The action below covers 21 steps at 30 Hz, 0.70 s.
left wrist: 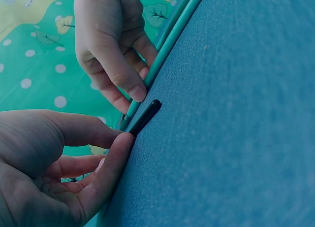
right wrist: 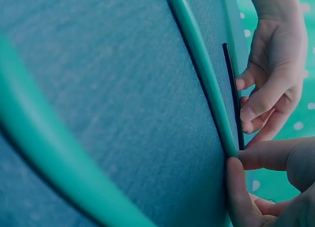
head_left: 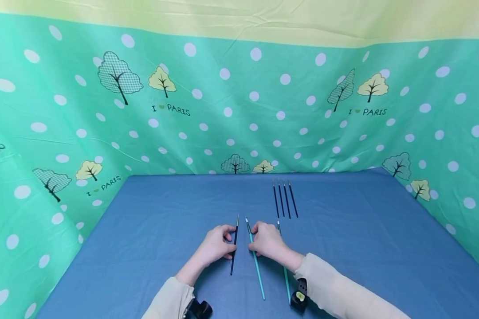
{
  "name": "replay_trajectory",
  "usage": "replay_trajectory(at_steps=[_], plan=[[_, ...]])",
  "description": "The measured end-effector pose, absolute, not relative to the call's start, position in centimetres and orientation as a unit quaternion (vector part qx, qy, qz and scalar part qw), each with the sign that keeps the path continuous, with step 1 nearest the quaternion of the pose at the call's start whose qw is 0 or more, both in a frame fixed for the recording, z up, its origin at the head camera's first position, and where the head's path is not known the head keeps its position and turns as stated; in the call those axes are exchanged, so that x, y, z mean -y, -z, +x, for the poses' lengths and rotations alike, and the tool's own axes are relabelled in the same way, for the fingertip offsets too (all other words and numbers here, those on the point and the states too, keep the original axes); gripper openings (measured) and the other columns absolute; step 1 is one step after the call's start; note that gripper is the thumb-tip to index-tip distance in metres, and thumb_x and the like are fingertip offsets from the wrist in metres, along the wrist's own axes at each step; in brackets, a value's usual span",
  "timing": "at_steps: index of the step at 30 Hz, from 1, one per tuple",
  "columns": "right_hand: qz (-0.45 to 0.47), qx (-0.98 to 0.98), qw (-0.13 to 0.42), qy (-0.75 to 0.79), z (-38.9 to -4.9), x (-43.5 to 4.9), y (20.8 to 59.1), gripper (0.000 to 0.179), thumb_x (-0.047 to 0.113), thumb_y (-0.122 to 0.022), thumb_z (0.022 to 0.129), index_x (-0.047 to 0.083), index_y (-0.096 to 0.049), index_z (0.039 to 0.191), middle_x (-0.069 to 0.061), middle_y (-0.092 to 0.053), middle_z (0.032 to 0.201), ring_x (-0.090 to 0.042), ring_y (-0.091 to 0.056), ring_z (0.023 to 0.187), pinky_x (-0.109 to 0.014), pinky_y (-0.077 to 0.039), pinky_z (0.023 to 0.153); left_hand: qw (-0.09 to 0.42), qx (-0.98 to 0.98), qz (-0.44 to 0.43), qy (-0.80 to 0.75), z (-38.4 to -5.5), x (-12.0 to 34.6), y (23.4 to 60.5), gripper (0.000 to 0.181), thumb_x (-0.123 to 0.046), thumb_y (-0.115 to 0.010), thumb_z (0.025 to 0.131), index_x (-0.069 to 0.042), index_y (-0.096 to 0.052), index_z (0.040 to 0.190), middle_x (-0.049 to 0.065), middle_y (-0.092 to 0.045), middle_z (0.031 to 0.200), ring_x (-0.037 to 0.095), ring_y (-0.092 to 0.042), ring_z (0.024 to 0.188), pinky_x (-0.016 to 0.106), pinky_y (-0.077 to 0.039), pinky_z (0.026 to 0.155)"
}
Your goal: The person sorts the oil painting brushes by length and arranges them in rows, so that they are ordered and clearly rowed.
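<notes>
My left hand point(head_left: 215, 243) pinches a thin black paintbrush point(head_left: 232, 261) between thumb and fingers, its bristle tip pointing away from me. In the left wrist view the black handle's rounded end point(left wrist: 150, 111) sticks out past the thumb, close over the cloth. To the right, my right hand point(head_left: 268, 241) holds a turquoise paintbrush point(head_left: 259, 277) by thumb and fingertips; its white tip also points away. A second turquoise paintbrush point(head_left: 286, 281) lies under the right wrist, partly hidden by the hand and forearm. The right wrist view shows the held turquoise handle point(right wrist: 204, 74) along the cloth.
Farther back, right of centre, several black paintbrushes point(head_left: 284, 199) lie side by side in a row. Blue cloth point(head_left: 163, 208) covers the table. A green dotted curtain point(head_left: 207, 102) with tree prints hangs behind it and along both sides.
</notes>
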State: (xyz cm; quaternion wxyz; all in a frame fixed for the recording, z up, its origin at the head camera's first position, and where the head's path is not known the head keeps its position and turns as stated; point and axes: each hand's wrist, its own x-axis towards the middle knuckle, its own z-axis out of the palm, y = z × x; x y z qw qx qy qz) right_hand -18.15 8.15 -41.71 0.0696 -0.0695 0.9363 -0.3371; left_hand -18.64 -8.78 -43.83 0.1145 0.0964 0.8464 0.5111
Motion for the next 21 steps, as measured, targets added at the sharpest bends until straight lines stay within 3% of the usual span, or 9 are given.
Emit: replay_trajectory(at_steps=[21], plan=[[-0.038,-0.896,0.085,0.435,-18.09,-9.11,42.01,0.034,0.003,-0.067,0.071,-0.002,-0.058,0.103,-0.004,-0.057,0.068,-0.013,-0.057,0.047,-0.025,-0.051,0.045,0.117,-0.847,0.096,-0.510,-18.68,8.82,43.87,0.049,0.003,-0.063,0.074,0.005,-0.050,0.122,0.012,-0.046,0.083,0.012,-0.054,0.047,0.026,-0.054,0.046]])
